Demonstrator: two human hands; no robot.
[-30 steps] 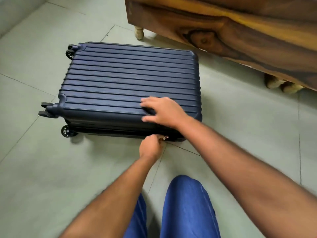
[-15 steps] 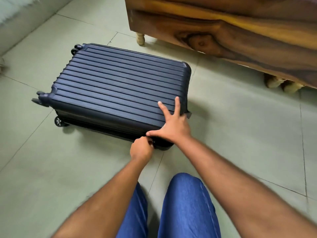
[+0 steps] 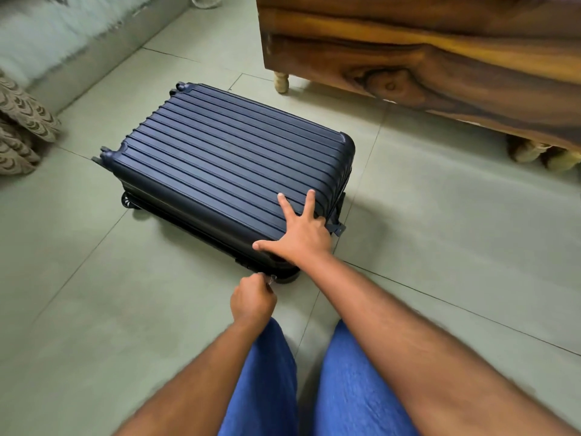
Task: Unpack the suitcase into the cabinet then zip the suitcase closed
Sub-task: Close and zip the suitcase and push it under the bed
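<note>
A dark blue ribbed hard-shell suitcase [image 3: 226, 162] lies flat on the tiled floor with its lid down, wheels at its left end. My right hand [image 3: 298, 234] rests flat on the lid's near right corner, fingers spread. My left hand [image 3: 253, 298] is just below that corner, fingers pinched on a small metal zipper pull [image 3: 272, 278] at the suitcase's near edge. The seam along the near side is in shadow, so how far it is zipped cannot be told.
A dark wooden piece of furniture [image 3: 424, 58] on short turned legs stands at the back right. A patterned cloth bundle [image 3: 22, 130] lies at the left edge beside a low ledge. My knees in blue trousers [image 3: 345, 388] are at the bottom.
The suitcase has swung so its right end points toward me. My right hand went from gripping the lid edge to lying flat with spread fingers. My left hand stayed pinched at the near corner.
</note>
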